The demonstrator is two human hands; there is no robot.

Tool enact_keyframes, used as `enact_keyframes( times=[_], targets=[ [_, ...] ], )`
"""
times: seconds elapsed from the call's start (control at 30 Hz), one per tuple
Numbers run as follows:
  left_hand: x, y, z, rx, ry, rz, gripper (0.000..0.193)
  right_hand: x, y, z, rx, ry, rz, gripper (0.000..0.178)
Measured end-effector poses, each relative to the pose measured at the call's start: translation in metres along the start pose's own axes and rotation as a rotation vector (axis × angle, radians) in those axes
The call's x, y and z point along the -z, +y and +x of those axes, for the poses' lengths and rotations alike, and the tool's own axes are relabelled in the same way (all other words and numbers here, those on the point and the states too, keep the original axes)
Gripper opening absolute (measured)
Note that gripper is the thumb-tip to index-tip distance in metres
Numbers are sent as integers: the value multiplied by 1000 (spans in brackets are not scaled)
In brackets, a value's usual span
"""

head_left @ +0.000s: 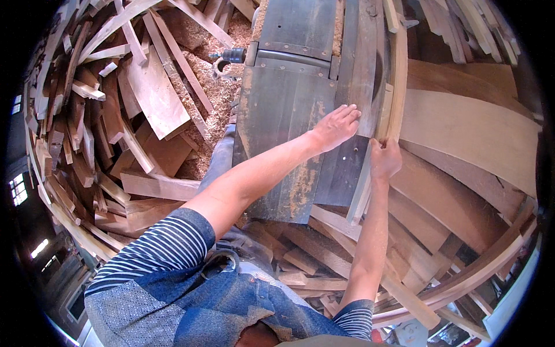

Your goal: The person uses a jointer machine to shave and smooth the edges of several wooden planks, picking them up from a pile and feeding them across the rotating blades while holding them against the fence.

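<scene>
Grey metal makes up the machine bed (283,110) before you, scuffed and dusted with sawdust, a dark slot (295,62) crossing its far part. Your right hand (385,157) is closed on the near end of a long pale wooden strip (398,75), which runs away from you along the bed's right side. Your left hand (338,127) lies apart from it, fingers extended over the bed's right part; whether the palm touches is hard to tell. Curly shavings (217,113) and heaped offcuts (107,124) fill the left, wide boards (468,130) the right; bright windows (18,189) show at the dim left rim.
</scene>
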State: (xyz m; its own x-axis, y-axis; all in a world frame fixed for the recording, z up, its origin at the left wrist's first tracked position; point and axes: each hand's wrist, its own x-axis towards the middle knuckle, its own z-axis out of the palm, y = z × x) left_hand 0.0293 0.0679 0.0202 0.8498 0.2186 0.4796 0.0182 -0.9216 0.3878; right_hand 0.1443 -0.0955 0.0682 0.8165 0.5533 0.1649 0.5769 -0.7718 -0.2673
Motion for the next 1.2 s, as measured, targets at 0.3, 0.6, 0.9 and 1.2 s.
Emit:
enact_keyframes(
  times=[0.3, 0.6, 0.9, 1.2],
  targets=[
    [0, -11, 11, -2, 10, 13, 16, -3, -5, 16, -13, -5, 13, 29],
    [-3, -21, 20, -3, 14, 18, 15, -9, -7, 29, 11, 18, 33, 26],
    [-3, -33, 31, -10, -16, 24, 18, -12, -12, 45, 5, 23, 39, 23],
    [-8, -45, 39, 0, -18, 3, 21, -10, -23, 59, -33, -6, 51, 23]
  ],
)
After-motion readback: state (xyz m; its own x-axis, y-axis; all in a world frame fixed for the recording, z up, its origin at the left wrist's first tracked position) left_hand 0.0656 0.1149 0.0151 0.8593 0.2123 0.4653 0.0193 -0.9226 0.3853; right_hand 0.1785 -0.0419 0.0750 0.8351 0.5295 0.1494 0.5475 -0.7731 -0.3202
